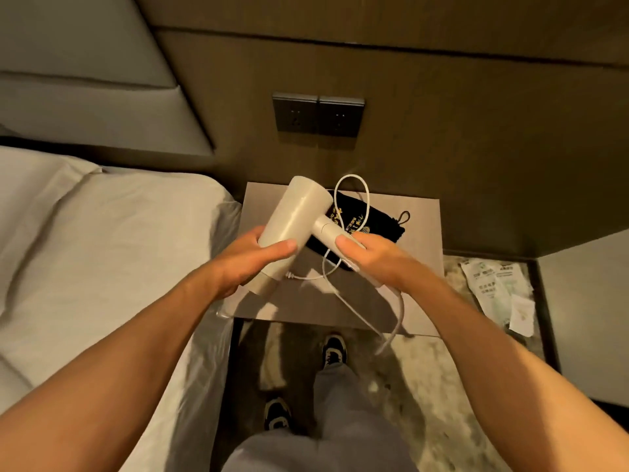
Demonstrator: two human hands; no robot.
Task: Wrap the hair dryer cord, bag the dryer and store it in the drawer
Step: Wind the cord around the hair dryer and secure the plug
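The left hand [250, 258] holds the round body of the cream plastic hair dryer [299, 216] up above the small brown bench [418, 267]. The right hand [369, 257] grips the dryer's handle. The thin white cord [352, 185] loops loose over the soft black cloth bag [374, 223] with gold writing, which lies flat on the bench. A white bed [102, 250] is just beside the bench.

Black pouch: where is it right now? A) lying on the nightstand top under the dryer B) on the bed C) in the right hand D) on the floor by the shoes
A: the black pouch lies flat on the nightstand, partly hidden behind the hair dryer, which both hands hold above it.
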